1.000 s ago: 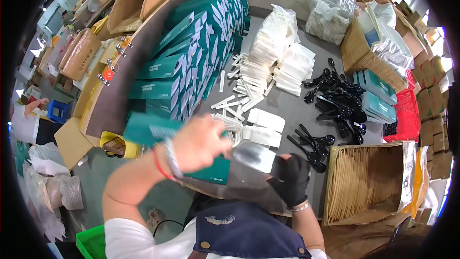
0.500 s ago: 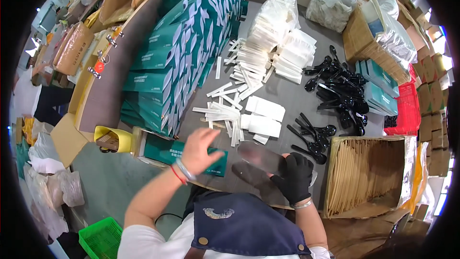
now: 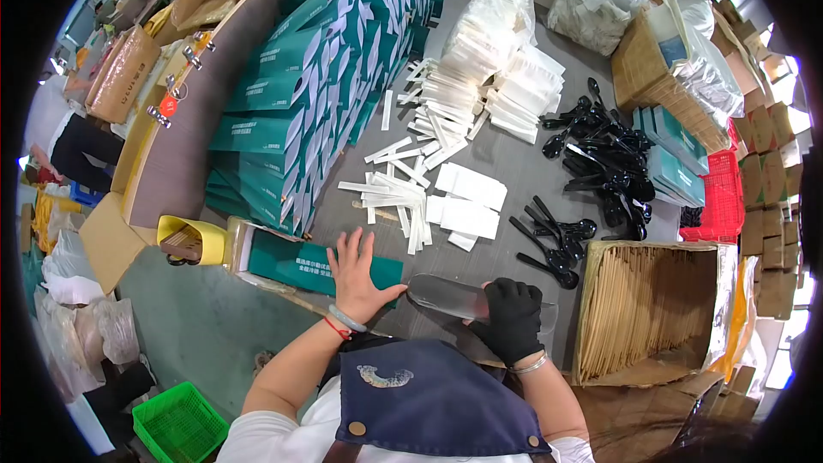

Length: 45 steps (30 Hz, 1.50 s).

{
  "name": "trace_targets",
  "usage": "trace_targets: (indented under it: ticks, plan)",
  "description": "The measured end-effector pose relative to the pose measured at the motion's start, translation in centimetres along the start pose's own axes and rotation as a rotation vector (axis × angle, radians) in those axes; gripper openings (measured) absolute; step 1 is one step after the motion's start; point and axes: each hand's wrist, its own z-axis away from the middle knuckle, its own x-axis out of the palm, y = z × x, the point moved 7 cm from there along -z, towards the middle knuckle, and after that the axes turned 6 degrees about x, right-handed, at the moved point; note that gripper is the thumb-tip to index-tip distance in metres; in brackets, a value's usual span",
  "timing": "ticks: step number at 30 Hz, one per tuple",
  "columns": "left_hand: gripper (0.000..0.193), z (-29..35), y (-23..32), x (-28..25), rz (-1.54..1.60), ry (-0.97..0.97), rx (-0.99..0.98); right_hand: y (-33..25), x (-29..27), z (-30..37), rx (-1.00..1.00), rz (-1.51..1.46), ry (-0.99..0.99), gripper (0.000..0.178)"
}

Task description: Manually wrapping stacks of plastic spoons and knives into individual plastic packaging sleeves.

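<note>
My left hand (image 3: 356, 281), bare with fingers spread, lies on a flat green printed packet (image 3: 287, 266) at the table's near edge. Its thumb reaches to the rounded left end of a long, clear plastic piece (image 3: 446, 296), and whether they touch is hard to tell. Closed round that piece's right part is my right hand (image 3: 507, 317) in a black fingerless glove. Beyond the hands lie thin white paper-wrapped sticks (image 3: 390, 193) and flat white packets (image 3: 470, 206). Black plastic spoons (image 3: 557, 249) are scattered farther right.
Upright green packets (image 3: 266, 129) fill the left side behind a board (image 3: 167, 146). White packets (image 3: 480, 60) are heaped at the back. On the right stand a carton of brown sheets (image 3: 651, 313), a red basket (image 3: 720, 197) and teal packs (image 3: 673, 159). A yellow container (image 3: 193, 236) hangs left.
My left hand has come down onto the green packet, fingers spreading. My right hand has moved slightly left and down, bringing the clear plastic piece lower, near my left thumb.
</note>
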Motion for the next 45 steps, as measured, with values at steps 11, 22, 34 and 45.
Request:
trace_targets:
  ticks: [11,22,34,45]
  plan:
    - [0.109,-0.1,0.2,0.0,0.001,-0.031,0.014,0.8,0.3,-0.2,0.040,-0.011,-0.010,0.062]
    - [0.112,-0.3,0.1,-0.2,0.020,-0.069,0.016,-2.5,3.6,-1.9,-0.042,-0.124,-0.078,0.060]
    - [0.013,-10.7,-1.4,-2.1,-0.101,0.136,0.300,17.5,-1.4,7.6,0.541,-0.386,0.723,0.040]
    - [0.024,-11.6,8.5,1.8,0.043,0.119,0.550,32.6,0.4,20.3,1.061,-0.086,0.501,0.033]
